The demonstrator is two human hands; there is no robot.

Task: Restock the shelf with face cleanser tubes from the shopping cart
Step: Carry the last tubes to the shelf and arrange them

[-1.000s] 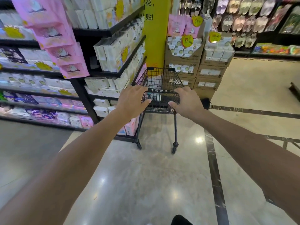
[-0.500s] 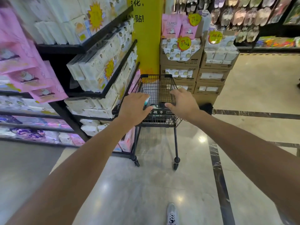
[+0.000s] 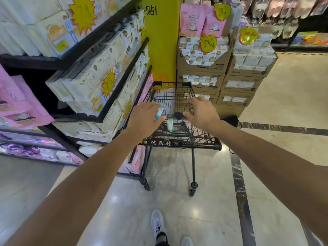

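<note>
Cleanser tube (image 3: 170, 124) in cart (image 3: 182, 144); handle reads 优购超市.

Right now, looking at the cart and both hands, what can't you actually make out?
Head view only:
- How many tubes are in the shopping cart: the left hand and right hand cover much of the basket; one lying tube shows.
- Whether the left hand grips the tube at its fingers: its fingers are hidden.
- Tube labels: too small.
- A face cleanser shelf: none identifiable.
</note>
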